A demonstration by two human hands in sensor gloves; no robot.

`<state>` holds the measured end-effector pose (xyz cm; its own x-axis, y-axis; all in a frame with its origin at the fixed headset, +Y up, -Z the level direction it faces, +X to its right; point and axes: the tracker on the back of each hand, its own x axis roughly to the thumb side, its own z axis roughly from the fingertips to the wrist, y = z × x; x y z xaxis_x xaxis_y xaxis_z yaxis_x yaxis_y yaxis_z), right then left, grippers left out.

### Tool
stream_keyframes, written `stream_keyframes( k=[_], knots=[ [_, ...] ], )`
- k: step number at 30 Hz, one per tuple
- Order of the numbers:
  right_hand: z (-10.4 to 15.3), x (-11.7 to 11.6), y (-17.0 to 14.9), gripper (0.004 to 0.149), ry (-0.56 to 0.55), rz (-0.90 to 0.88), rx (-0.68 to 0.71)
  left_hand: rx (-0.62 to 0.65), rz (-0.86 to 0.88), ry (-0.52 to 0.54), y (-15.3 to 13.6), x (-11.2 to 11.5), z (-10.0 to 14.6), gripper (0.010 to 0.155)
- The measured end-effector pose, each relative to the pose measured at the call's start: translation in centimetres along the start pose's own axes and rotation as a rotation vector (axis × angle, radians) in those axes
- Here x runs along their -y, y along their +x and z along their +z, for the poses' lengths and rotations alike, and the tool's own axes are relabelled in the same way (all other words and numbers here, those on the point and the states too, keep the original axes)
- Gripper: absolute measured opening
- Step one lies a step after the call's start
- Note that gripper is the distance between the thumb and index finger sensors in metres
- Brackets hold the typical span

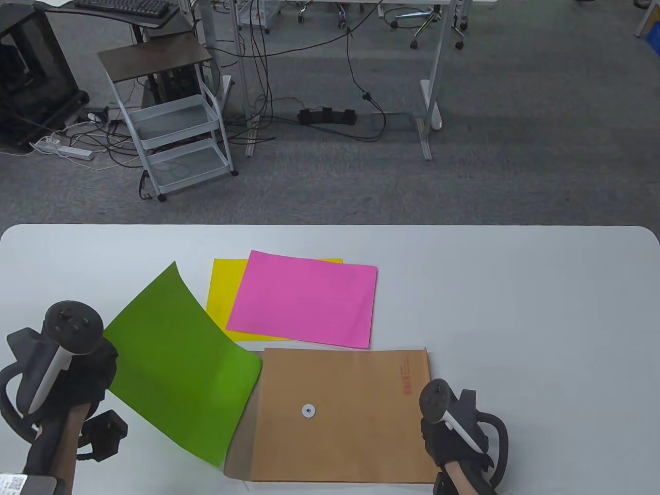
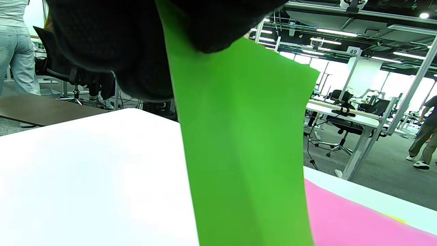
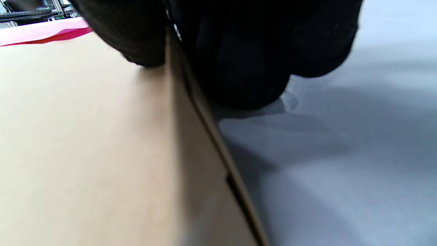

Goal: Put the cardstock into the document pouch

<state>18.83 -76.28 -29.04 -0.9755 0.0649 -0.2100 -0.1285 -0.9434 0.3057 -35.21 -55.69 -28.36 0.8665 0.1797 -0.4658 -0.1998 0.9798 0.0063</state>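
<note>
white table (image 1: 515, 309) is covered near its front edge by brown document pouch (image 1: 356, 412), pinched at its right edge by right hand (image 1: 456, 443). green cardstock (image 1: 180, 361) is gripped and lifted by left hand (image 1: 77, 381), right corner overlapping the pouch's left end. pink sheet (image 1: 304, 299) is laid over yellow sheet (image 1: 221, 294) behind.

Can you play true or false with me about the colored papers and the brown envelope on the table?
1. The left hand holds the green sheet. True.
2. The pink sheet lies under the yellow sheet. False: pink lies on top of yellow.
3. The right hand grips the brown envelope at its right edge. True.
4. The green sheet lies flat on the table. False: it is lifted and curved.
5. The envelope has a white round button. True.
</note>
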Motion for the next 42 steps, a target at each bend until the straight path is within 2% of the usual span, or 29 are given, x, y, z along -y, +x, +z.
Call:
stream_keyframes(
  k=[7, 20, 28, 33, 38, 42],
  knots=[
    [0.1, 0.0, 0.2, 0.03, -0.007, 0.015, 0.0, 0.001, -0.008, -0.023, -1.3, 3.6, -1.3, 0.035],
    [0.2, -0.1, 0.5, 0.031, -0.017, 0.043, 0.008, -0.043, 0.159, -0.138, -5.8, 11.5, -3.1, 0.036],
    [0.2, -0.2, 0.5, 0.031, -0.014, 0.034, 0.009, -0.074, 0.11, -0.242, -8.0, 15.6, -3.8, 0.039],
    [0.3, -0.2, 0.6, 0.032, -0.018, 0.049, 0.011, -0.072, 0.074, -0.346, -8.5, 17.1, -4.0, 0.04],
    [0.2, -0.2, 0.6, 0.031, -0.017, 0.051, 0.012, -0.082, 0.024, -0.407, -8.6, 18.0, -4.3, 0.039],
    [0.2, -0.2, 0.5, 0.031, -0.013, 0.047, 0.012, -0.087, 0.046, -0.427, -8.7, 17.9, -4.4, 0.039]
  ],
)
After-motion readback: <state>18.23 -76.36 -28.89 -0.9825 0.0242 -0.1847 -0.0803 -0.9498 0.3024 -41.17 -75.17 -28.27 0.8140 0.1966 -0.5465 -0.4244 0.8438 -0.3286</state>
